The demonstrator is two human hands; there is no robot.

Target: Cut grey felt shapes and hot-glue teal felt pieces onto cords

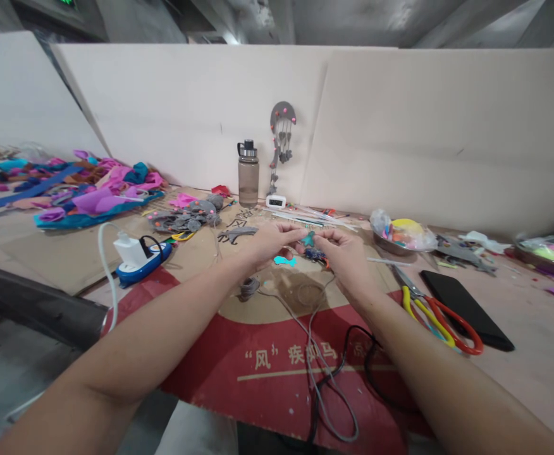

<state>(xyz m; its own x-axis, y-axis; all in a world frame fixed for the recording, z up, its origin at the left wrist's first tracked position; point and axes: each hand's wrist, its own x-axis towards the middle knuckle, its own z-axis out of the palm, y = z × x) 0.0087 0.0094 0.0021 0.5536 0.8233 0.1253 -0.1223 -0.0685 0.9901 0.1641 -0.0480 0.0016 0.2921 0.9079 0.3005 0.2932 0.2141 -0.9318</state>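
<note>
Both my arms reach out over a cardboard-covered table [533, 316]. My left hand [271, 242] and my right hand [344, 251] meet at the middle and together pinch a small teal felt piece [308, 239] between their fingertips. Just below the piece lies a dark blue item with orange bits [315, 255], close under my right hand. A turquoise felt scrap [284, 260] lies on the cardboard beneath my left hand. Grey cords [315, 354] run from near my hands toward me.
Yellow and red scissors [436, 316] and a black phone [467, 309] lie right of my right arm. A white charger on a blue power strip [139, 258] sits left. A water bottle [248, 174], grey felt cutouts [186, 220], coloured felt piles [92, 189] and bowls of scraps [400, 235] stand farther back.
</note>
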